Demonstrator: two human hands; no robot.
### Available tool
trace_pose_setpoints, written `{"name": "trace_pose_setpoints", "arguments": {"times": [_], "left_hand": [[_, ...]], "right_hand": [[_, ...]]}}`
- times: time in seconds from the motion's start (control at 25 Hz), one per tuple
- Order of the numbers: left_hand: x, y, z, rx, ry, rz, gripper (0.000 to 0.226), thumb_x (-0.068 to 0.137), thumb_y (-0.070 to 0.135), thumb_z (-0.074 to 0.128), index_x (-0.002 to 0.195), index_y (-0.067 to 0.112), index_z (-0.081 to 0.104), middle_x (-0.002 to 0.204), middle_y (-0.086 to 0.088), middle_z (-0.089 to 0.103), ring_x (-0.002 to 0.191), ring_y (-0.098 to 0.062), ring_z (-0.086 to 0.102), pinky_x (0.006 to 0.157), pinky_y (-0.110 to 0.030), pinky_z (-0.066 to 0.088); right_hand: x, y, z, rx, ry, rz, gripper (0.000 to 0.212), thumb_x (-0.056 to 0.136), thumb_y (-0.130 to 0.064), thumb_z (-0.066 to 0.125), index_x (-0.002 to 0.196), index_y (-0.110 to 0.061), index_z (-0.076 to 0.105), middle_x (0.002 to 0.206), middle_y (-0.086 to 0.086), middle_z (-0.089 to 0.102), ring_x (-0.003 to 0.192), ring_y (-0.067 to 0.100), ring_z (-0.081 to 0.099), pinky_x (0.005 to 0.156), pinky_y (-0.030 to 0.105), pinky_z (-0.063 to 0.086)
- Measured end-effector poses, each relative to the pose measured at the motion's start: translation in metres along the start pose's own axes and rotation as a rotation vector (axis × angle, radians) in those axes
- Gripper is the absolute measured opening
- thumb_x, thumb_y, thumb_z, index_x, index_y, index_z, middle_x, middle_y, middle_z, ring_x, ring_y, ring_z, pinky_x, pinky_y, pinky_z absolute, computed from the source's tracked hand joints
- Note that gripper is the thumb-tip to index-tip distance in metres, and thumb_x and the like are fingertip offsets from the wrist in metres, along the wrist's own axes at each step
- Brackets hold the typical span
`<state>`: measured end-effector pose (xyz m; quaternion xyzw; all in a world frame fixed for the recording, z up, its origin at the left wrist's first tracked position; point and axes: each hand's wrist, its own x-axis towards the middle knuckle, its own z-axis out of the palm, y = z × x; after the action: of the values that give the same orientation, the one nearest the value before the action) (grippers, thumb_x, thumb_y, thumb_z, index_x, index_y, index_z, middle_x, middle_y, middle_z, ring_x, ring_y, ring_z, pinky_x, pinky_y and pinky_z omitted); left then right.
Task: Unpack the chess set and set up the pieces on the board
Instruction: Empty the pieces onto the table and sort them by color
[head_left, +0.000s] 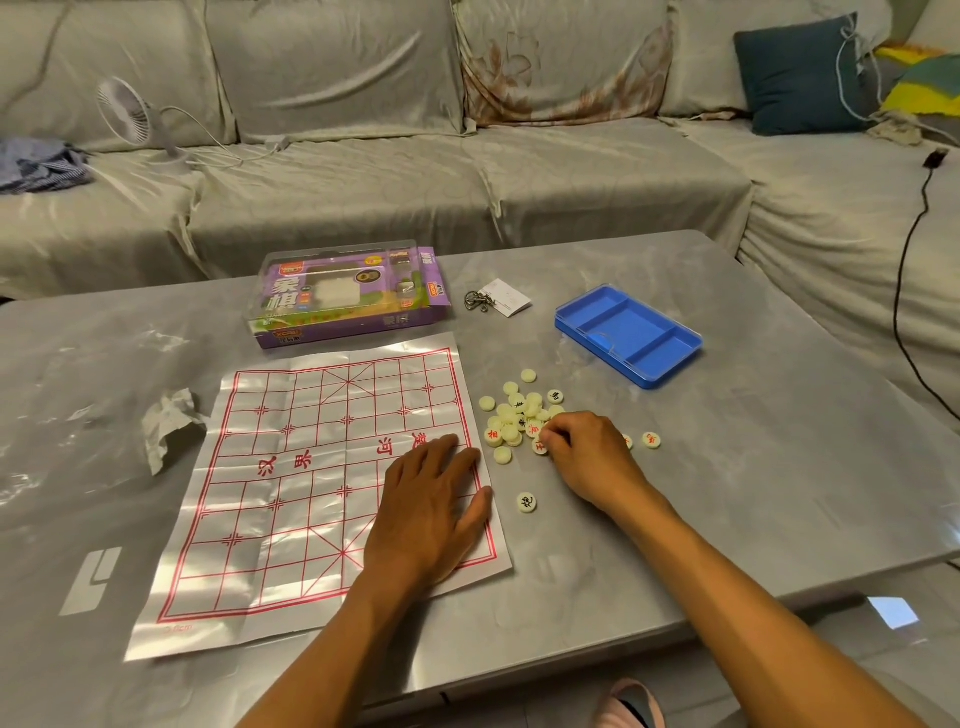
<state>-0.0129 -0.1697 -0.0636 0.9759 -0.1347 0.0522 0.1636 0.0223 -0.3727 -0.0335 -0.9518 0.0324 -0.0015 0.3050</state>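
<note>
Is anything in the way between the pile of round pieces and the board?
Only the left hand: it lies flat on the board at its right edge, beside the pile. The right hand is already on the pieces.

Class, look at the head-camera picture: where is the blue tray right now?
The blue tray sits on the grey table, right of centre, beyond the pile of pale chess pieces and to the right of the purple chess box.

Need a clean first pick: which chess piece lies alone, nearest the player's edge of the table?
The piece with the black character, face up on the bare table, just right of the board between the two hands. The others cluster farther back by the right hand.
</note>
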Motion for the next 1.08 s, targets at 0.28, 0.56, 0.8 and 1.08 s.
{"name": "trace_pose_setpoints", "arguments": {"times": [0.28, 0.56, 0.8, 1.08], "left_hand": [[0.000, 0.000, -0.001, 0.021, -0.032, -0.021, 0.081, 0.074, 0.077, 0.004, 0.141, 0.040, 0.031, 0.154, 0.013, 0.024, 0.142, -0.015, 0.021, 0.112, -0.031, 0.007], [0.000, -0.003, 0.001, 0.017, -0.028, -0.013, 0.085, 0.073, 0.081, 0.000, 0.142, 0.040, 0.029, 0.155, 0.013, 0.022, 0.143, -0.015, 0.020, 0.110, -0.029, 0.002], [0.001, -0.003, 0.003, 0.010, -0.021, -0.013, 0.083, 0.075, 0.080, 0.003, 0.141, 0.039, 0.031, 0.154, 0.012, 0.025, 0.142, -0.016, 0.022, 0.110, -0.029, 0.003], [0.000, -0.002, 0.002, 0.017, -0.021, -0.019, 0.091, 0.070, 0.083, -0.007, 0.142, 0.041, 0.029, 0.155, 0.013, 0.023, 0.142, -0.016, 0.021, 0.109, -0.029, 0.003]], "right_hand": [[-0.012, -0.007, -0.005, -0.118, -0.056, -0.156, 0.016, 0.093, -0.035, 0.060, 0.102, -0.023, 0.063, 0.094, -0.005, 0.062, 0.082, 0.009, 0.057, 0.069, 0.021, 0.046], [0.003, 0.032, -0.046, -0.317, 0.010, 0.188, 0.013, 0.091, -0.037, 0.061, 0.096, -0.025, 0.057, 0.097, -0.001, 0.063, 0.081, 0.013, 0.057, 0.075, 0.030, 0.053], [-0.007, 0.009, -0.018, -0.309, -0.061, -0.208, 0.051, 0.095, -0.039, 0.055, 0.143, -0.032, 0.039, 0.133, -0.004, 0.044, 0.117, 0.013, 0.046, 0.087, 0.025, 0.045], [-0.005, -0.002, 0.000, -0.297, 0.024, -0.275, 0.034, 0.097, -0.039, 0.052, 0.128, -0.026, 0.057, 0.121, -0.002, 0.053, 0.105, 0.014, 0.053, 0.080, 0.028, 0.050]]}}
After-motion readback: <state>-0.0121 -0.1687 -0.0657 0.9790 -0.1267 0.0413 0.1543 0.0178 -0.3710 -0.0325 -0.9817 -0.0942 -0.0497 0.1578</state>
